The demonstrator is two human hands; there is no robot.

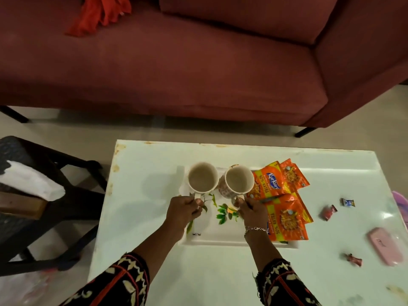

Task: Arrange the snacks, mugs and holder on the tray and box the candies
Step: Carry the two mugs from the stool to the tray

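Note:
Two empty mugs stand side by side at the far end of a white tray point(220, 236) with a leaf print. My left hand point(183, 212) grips the handle of the left mug point(202, 177). My right hand point(250, 212) grips the handle of the right mug point(239, 178), which has an orange pattern. Several orange snack packets point(284, 217) lie overlapping on the tray's right side. Three wrapped candies lie on the table to the right: a red one point(328, 212), a blue-and-white one point(347, 202) and a red one nearer me point(354, 259). A pink box point(385, 246) lies at the right.
The white table point(143, 173) stands in front of a maroon sofa point(176, 62) with a red cloth point(99, 14) on it. A dark chair point(44, 195) with a white cloth stands left of the table. A pink item point(400, 202) shows at the right edge.

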